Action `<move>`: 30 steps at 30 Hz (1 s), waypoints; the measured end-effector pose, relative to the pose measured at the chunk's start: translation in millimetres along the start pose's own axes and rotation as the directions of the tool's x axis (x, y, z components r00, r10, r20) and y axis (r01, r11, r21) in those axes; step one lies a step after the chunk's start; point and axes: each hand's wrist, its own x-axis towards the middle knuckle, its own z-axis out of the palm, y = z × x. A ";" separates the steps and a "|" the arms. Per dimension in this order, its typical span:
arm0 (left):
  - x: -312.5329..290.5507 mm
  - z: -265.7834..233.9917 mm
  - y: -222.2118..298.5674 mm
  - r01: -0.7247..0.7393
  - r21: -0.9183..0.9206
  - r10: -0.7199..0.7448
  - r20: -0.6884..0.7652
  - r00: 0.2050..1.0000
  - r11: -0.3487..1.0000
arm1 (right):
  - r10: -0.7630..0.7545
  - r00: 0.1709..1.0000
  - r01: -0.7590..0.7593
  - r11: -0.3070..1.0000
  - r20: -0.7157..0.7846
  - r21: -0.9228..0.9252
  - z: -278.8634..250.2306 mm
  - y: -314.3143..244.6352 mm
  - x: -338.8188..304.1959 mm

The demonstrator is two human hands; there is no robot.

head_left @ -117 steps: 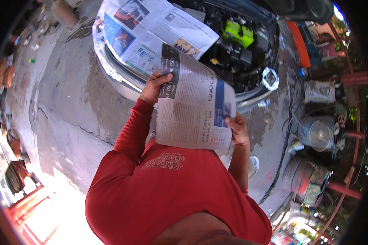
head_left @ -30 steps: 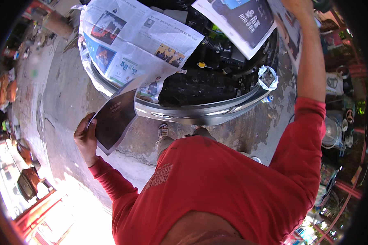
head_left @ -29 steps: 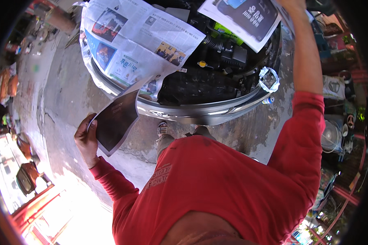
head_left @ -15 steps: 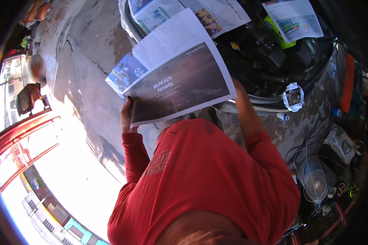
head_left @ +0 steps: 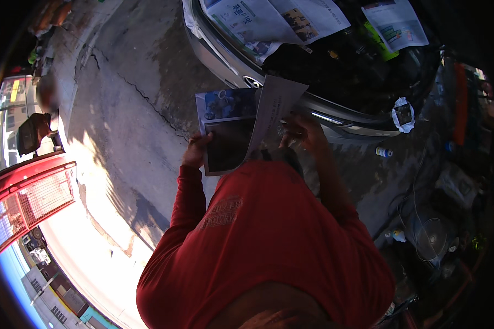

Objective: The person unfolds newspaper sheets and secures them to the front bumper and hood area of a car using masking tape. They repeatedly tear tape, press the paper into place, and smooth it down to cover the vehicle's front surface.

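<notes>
A printed newspaper sheet (head_left: 229, 147), partly folded over, is held in front of my red shirt. My left hand (head_left: 196, 149) grips its left edge, with the thumb on the near side. The right part of the sheet stands up at an angle, its corner reaching toward the car (head_left: 346, 118). Just right of that raised part is my right hand (head_left: 308, 131), its fingers apart and bent. I see no firm hold on the paper there, though the fingertips are dark and hard to make out.
Newspaper sheets (head_left: 247, 22) cover the far left of the car's dark front opening; another sheet (head_left: 396, 24) lies farther right beside a yellow-green piece (head_left: 380, 41). A can (head_left: 384, 152) is on the concrete floor (head_left: 132, 115). Cables and clutter lie at right, a red mesh gate (head_left: 49, 192) at left.
The newspaper went from spread wide to partly folded, its right part turned up and inward. My right hand came off the right edge. The view shifted and darkened.
</notes>
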 end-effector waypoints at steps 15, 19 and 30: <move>-120.9 -141.9 35.1 -0.404 -0.025 0.405 0.025 0.914 0.914 | 0.089 0.966 -0.165 0.935 0.241 0.315 90.2 69.2 -12.1; -132.9 -139.4 51.4 -0.389 0.036 0.390 -0.057 0.919 0.921 | 0.100 0.994 -0.100 0.995 0.036 0.011 100.7 52.3 7.8; -48.9 -44.3 1.3 -0.117 0.905 0.547 -0.140 0.825 0.409 | -0.179 0.967 0.035 0.800 -0.183 -0.599 80.8 47.4 -64.6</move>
